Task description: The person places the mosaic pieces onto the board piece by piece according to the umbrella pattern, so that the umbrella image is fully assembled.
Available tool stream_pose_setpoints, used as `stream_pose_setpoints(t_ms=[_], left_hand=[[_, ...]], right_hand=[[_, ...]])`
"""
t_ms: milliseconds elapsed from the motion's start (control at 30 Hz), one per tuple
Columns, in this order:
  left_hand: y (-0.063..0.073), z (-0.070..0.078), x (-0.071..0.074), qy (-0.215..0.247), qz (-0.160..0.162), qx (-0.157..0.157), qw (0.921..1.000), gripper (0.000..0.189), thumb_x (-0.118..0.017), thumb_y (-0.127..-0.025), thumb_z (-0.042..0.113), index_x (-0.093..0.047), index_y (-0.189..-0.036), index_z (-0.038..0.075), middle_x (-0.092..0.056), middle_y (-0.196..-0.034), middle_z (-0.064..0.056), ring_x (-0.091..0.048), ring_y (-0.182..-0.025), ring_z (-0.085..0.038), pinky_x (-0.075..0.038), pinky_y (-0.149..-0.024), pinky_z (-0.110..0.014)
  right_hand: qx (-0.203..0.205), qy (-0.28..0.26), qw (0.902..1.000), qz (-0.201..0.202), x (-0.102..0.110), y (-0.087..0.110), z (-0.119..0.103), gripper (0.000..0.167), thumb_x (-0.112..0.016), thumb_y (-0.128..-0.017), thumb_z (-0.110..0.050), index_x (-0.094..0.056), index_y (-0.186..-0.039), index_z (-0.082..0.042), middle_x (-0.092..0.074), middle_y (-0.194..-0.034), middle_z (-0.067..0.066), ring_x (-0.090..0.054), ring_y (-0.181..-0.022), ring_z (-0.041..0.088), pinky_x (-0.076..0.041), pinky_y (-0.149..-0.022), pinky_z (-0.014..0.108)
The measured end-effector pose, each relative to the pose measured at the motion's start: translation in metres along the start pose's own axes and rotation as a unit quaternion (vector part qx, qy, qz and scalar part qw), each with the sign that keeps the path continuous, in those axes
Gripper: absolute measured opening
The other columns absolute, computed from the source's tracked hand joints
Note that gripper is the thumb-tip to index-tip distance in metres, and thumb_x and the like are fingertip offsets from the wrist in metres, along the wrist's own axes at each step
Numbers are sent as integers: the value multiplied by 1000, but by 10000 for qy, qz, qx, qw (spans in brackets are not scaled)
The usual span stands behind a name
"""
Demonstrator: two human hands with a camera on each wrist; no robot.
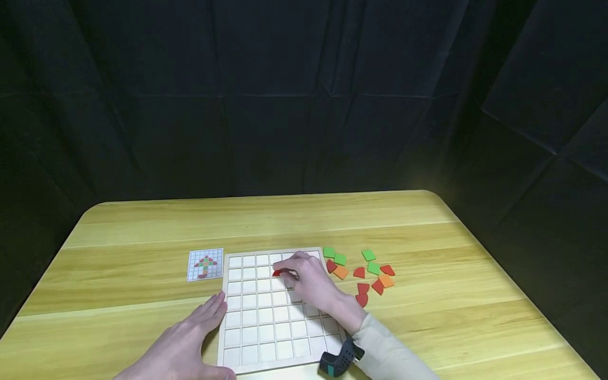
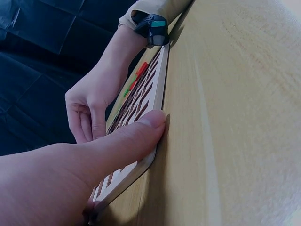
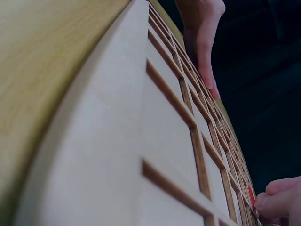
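A white square grid board [image 1: 265,315] with a pale wooden frame lies on the table. My right hand [image 1: 313,285] reaches over its upper part and pinches a small red tile [image 1: 276,273] between thumb and fingers. In the right wrist view a sliver of the red tile [image 3: 251,196] shows at the fingertips, low over the cells; whether it touches the board I cannot tell. My left hand [image 1: 190,335] rests against the board's left side, fingers extended. The thumb [image 2: 136,134] lies along the near edge by the corner.
To the left of the board's top lies a printed card [image 1: 205,272] showing a coloured pattern on a grid. Several loose green [image 1: 368,255], red [image 1: 359,272] and orange [image 1: 386,280] tiles lie scattered right of the board. A black curtain [image 1: 266,105] hangs behind the table.
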State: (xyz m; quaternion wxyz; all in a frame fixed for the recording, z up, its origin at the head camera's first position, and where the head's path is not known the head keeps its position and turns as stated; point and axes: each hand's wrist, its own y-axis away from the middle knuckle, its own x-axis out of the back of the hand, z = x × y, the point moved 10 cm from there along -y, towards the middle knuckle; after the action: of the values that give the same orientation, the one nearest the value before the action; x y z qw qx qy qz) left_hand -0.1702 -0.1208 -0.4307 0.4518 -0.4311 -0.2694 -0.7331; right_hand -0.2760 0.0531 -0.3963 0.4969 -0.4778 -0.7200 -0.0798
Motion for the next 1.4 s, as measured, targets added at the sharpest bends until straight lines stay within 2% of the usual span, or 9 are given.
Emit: stream_pose_setpoints(t_ms=[333,600,667,833,1033,1133,1300,1400], left_hand=[[1,1,1,16,-20,-27,10000,122,-71,-65,81,-41,-149,-4,-31,-161,-17,-36,-144,-42,-45,-101,-60],[1,3,2,-36,67,-100,9999,122,-70,-65,81,-42,-149,-3,-32,-161,-16,-37,-144,-41,-45,-102,-59],[1,2,2,-44,78,-100,9999,122,-70,-65,81,-42,-149,-4,-32,-161,-16,-37,-144,-41,-45,-102,-59],[1,1,1,-6,44,-58,10000,122,-71,-65,80,-41,-149,-4,-32,-161,-17,-37,-144,-41,-44,-103,-59],[0,0,-1,37,-16,-16,10000,123,-71,-65,81,-40,-149,-4,-32,-161,-17,-36,-144,-40,-43,-104,-59],[0,1,-1,17,-1,-47,10000,123,-71,-65,81,-40,-149,-4,-32,-161,-17,-36,-144,-40,-45,-103,-58],[0,1,-1,-19,36,-81,10000,123,-70,-65,81,-41,-149,-4,-32,-161,-17,-37,-144,-40,-45,-102,-58],[0,0,-1,-37,38,-47,10000,124,-70,-64,82,-40,-150,-3,-33,-161,-17,-37,-144,-40,-45,-103,-58]], right_hand=[[-143,-158,9996,-165,-2,4,2,26,-74,-87,-2,-77,-111,-11,-72,-92,-2,-59,-80,8,-50,-66,19],[-161,-366,9992,-31,20,20,11,24,-75,-87,-3,-77,-110,-9,-73,-94,0,-64,-83,10,-53,-67,20],[-192,-333,9993,23,27,25,16,25,-76,-86,-2,-77,-110,-9,-74,-96,1,-65,-85,10,-54,-69,20],[-343,-36,9992,184,46,38,35,25,-79,-84,-4,-78,-108,-11,-74,-97,0,-60,-79,9,-51,-64,22],[-573,212,9972,423,74,57,63,30,-81,-80,-2,-78,-108,-10,-76,-99,1,-67,-88,15,-54,-68,27],[-700,359,9956,511,88,66,78,30,-81,-79,-1,-78,-107,-10,-76,-99,2,-68,-87,17,-55,-68,29],[-996,485,9921,580,108,80,103,31,-80,-79,4,-78,-106,-10,-76,-103,3,-71,-95,22,-58,-78,40],[-1179,418,9907,540,113,87,115,33,-77,-80,6,-78,-107,-12,-75,-105,2,-70,-100,23,-58,-82,39]])
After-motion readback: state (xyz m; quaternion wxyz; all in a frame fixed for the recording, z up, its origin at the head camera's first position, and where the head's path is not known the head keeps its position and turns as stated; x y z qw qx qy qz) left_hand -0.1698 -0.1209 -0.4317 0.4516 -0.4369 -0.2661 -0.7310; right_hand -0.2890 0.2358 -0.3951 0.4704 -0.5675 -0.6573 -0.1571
